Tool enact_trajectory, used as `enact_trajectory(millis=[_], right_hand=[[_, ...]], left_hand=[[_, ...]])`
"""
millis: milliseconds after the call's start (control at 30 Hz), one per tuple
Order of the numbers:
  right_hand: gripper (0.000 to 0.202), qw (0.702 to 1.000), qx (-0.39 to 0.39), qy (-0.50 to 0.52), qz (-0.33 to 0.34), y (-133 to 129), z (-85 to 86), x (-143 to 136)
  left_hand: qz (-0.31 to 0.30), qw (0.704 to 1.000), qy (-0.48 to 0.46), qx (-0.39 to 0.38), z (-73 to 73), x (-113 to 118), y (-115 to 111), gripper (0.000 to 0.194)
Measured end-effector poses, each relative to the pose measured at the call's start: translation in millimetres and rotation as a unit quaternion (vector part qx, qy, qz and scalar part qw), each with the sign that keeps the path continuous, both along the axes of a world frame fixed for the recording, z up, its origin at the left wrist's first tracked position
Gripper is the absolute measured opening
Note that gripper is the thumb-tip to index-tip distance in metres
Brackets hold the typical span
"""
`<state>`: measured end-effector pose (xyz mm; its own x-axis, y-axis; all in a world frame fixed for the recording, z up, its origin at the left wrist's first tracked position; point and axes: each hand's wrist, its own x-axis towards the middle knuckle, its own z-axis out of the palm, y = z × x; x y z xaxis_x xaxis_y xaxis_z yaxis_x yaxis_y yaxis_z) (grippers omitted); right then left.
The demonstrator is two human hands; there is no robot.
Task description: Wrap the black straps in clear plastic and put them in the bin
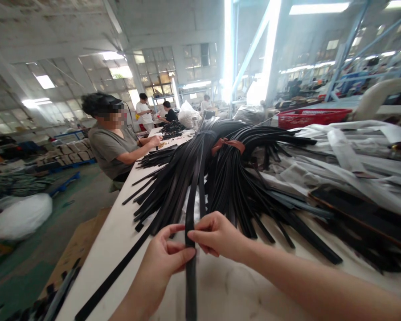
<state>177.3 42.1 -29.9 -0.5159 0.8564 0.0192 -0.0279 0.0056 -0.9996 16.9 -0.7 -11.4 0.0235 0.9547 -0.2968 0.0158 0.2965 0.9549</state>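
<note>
A long black strap (191, 285) runs toward me from the big pile, and both hands pinch it above the table. My left hand (162, 258) grips it between thumb and fingers from the left side. Slightly higher up, my right hand (217, 236) holds the same strap at its right edge. Just beyond my hands lies a bundle of black straps (227, 187), bound with a reddish-brown tie (229, 145). More loose black straps (173, 191) fan out to the left of it. One single strap (113, 274) stretches down to the table's left edge.
The white table (247, 290) extends far ahead. A co-worker in a grey shirt (110, 142) sits along its left side. White wrapped strips (361, 165) and a red basket (310, 118) are at the right. A cardboard box (73, 254) with dark strips stands at lower left.
</note>
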Motion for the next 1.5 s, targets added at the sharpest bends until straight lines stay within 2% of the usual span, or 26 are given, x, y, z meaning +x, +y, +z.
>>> enact_trajectory(millis=[100, 200, 267, 400, 467, 533, 667, 700, 833, 900, 1033, 1100, 1167, 1267, 1333, 1433, 1500], right_hand=[[0.034, 0.996, -0.08, 0.03, 0.021, 10.2, -2.0, 4.5], [0.031, 0.984, -0.138, 0.109, -0.042, 21.5, -4.1, 9.1], [0.029, 0.985, -0.111, 0.116, -0.055, 20.1, -3.9, 8.8], [0.025, 0.993, -0.067, 0.067, 0.064, 2.7, -3.2, 2.5], [0.026, 0.992, -0.067, 0.045, 0.094, -1.7, -4.8, 0.1], [0.028, 0.993, -0.079, 0.049, 0.069, -0.1, -6.9, -0.6], [0.034, 0.989, -0.084, 0.118, -0.025, 5.4, -8.0, -0.7], [0.034, 0.99, -0.076, 0.121, -0.018, 4.6, -7.5, -1.0], [0.031, 0.99, -0.061, 0.096, 0.079, 0.1, -6.7, -1.6], [0.032, 0.988, -0.075, 0.125, 0.049, 3.7, -7.4, 0.0], [0.035, 0.964, -0.125, 0.22, -0.082, 15.9, -7.9, 4.0], [0.035, 0.971, -0.112, 0.198, -0.075, 14.2, -7.2, 3.2], [0.035, 0.989, -0.068, 0.13, -0.031, 6.5, -6.1, 0.5], [0.037, 0.999, 0.002, 0.035, 0.01, -2.6, -4.9, -2.8], [0.037, 0.998, -0.01, 0.055, -0.031, 0.3, -5.1, -2.5], [0.035, 0.977, -0.086, 0.156, -0.12, 13.2, -6.6, 0.7], [0.032, 0.967, -0.108, 0.189, -0.131, 18.4, -7.7, 2.8]], left_hand=[[-0.053, 0.999, -0.001, -0.005, 0.1, -0.3, -2.0, 0.073], [-0.096, 0.995, -0.004, -0.028, -0.2, -0.2, -3.7, 0.081], [-0.079, 0.997, -0.006, -0.016, -0.9, -1.3, -2.7, 0.083], [-0.025, 0.999, -0.019, 0.019, -3.3, -4.8, 1.4, 0.085], [-0.022, 0.999, -0.017, 0.02, -4.3, -5.3, 2.0, 0.084], [-0.029, 0.999, -0.004, 0.018, -4.4, -4.8, 1.6, 0.081], [-0.04, 0.999, 0.027, 0.015, -2.4, -4.7, 1.2, 0.075], [-0.041, 0.999, 0.027, 0.017, -1.9, -5.2, 1.5, 0.074], [-0.038, 0.999, 0.005, 0.023, -1.9, -7.6, 3.8, 0.073], [-0.053, 0.998, 0.003, 0.029, -3.2, -7.7, 4.4, 0.074], [-0.084, 0.996, 0.025, 0.027, -6.2, -7.3, 4.9, 0.071], [-0.054, 0.997, 0.036, 0.041, -6.4, -8.2, 5.6, 0.066], [-0.02, 0.997, 0.034, 0.061, -5.6, -9.8, 6.7, 0.063], [-0.011, 0.997, 0.024, 0.069, -3.6, -11.3, 7.8, 0.064], [-0.032, 0.997, 0.026, 0.06, -2.7, -10.9, 7.6, 0.064], [-0.081, 0.995, 0.038, 0.035, -2.4, -9.5, 6.8, 0.062], [-0.086, 0.995, 0.042, 0.032, -2.5, -9.0, 6.4, 0.059]])
